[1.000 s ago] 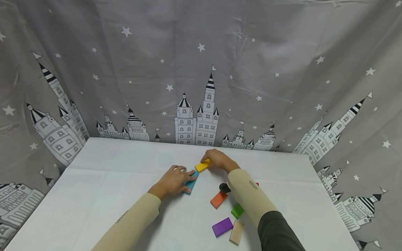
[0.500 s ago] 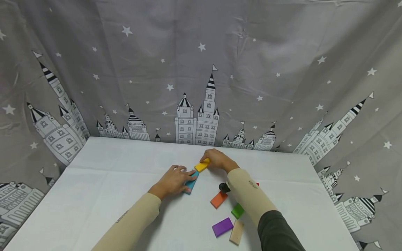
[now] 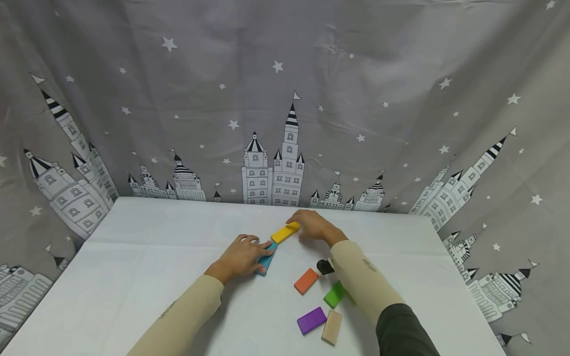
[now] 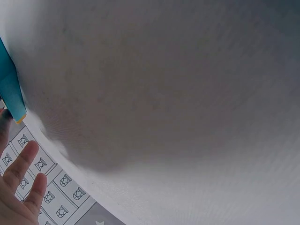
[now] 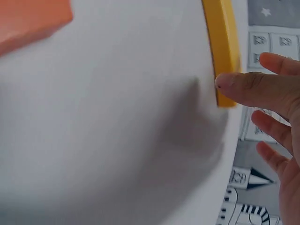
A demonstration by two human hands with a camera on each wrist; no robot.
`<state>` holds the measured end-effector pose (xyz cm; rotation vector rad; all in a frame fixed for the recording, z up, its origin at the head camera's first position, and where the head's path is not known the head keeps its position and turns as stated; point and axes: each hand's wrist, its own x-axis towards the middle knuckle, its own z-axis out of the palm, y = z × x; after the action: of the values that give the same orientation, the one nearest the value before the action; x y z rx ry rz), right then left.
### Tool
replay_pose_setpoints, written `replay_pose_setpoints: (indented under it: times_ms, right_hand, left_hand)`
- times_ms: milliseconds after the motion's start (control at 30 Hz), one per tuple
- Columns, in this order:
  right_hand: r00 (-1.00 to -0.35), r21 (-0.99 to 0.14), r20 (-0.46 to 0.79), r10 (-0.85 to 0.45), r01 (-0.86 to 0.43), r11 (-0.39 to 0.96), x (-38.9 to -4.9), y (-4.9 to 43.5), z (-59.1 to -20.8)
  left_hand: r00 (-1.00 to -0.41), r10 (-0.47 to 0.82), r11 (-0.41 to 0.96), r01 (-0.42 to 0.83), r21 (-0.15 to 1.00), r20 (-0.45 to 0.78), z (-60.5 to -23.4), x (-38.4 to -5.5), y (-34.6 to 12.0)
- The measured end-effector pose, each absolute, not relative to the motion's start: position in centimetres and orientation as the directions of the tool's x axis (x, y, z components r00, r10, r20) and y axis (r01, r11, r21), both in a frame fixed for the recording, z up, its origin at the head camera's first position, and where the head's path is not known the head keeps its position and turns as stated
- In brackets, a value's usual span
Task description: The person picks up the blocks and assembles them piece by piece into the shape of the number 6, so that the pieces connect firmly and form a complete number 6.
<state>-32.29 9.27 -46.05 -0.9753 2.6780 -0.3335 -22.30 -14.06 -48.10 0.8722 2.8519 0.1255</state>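
On the white tabletop lies a teal block (image 3: 268, 257), angled away from me. My left hand (image 3: 240, 256) holds it with index finger at the far end and thumb at the near end. In the left wrist view, the teal block (image 4: 10, 86) is cut by the left edge, above spread fingers (image 4: 19, 168). A yellow block (image 3: 284, 233) runs on from the teal one's far end, at a slant. My right hand (image 3: 313, 226) pinches its far right end. The right wrist view shows the thumb against the side of the yellow block (image 5: 222, 42); the index finger is partly hidden.
Nearer me lie an orange block (image 3: 306, 281), a green block (image 3: 334, 295) partly under the right sleeve, a purple block (image 3: 311, 321) and a plain wood block (image 3: 331, 327). Behind the white table (image 3: 156, 277) hangs a grey curtain (image 3: 200, 74) printed with castles.
My right hand has slid slightly right along the yellow block, so more of it shows. The left hand stays on the teal block. The head view has shifted slightly.
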Motion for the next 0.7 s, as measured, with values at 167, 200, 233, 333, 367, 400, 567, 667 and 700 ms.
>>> replay_pose_setpoints:
  times_ms: [167, 200, 233, 333, 367, 400, 567, 667, 700]
  right_hand:
    - [-0.76, -0.337, -0.143, -0.634, -0.565, 0.753, -31.2, 11.5, -45.5]
    - [-0.762, -0.35, -0.134, -0.633, -0.561, 0.75, -30.9, 11.9, -45.3]
    - [-0.766, -0.363, -0.129, -0.629, -0.554, 0.749, -30.7, 12.4, -45.3]
    - [-0.779, -0.396, -0.116, -0.616, -0.532, 0.748, -29.7, 14.0, -45.1]
    - [-0.783, -0.402, -0.115, -0.612, -0.526, 0.749, -29.4, 14.5, -45.1]
    - [-0.787, -0.407, -0.117, -0.606, -0.519, 0.752, -29.1, 15.0, -45.1]
    - [-0.796, -0.417, -0.125, -0.593, -0.5, 0.759, -27.4, 17.5, -45.3]
    - [-0.808, -0.441, -0.135, -0.574, -0.469, 0.765, -26.4, 18.8, -45.4]
    - [-0.813, -0.454, -0.139, -0.566, -0.456, 0.766, -26.0, 19.3, -45.4]
  left_hand:
    - [-0.824, 0.552, 0.832, 0.535, 0.146, -0.125, -48.0, -22.2, -14.1]
    - [-0.826, 0.55, 0.833, 0.533, 0.147, -0.124, -48.1, -22.3, -14.1]
    - [-0.827, 0.547, 0.835, 0.53, 0.149, -0.126, -48.1, -22.3, -14.0]
    - [-0.829, 0.546, 0.835, 0.528, 0.154, -0.121, -48.2, -22.3, -14.0]
    - [-0.828, 0.547, 0.835, 0.529, 0.155, -0.121, -48.3, -22.3, -14.0]
    - [-0.828, 0.548, 0.834, 0.53, 0.154, -0.121, -48.3, -22.3, -14.0]
    - [-0.825, 0.554, 0.83, 0.537, 0.151, -0.112, -48.4, -22.3, -14.1]
    - [-0.821, 0.562, 0.825, 0.546, 0.148, -0.104, -48.4, -22.3, -14.1]
    - [-0.819, 0.564, 0.823, 0.548, 0.149, -0.102, -48.3, -22.3, -14.1]
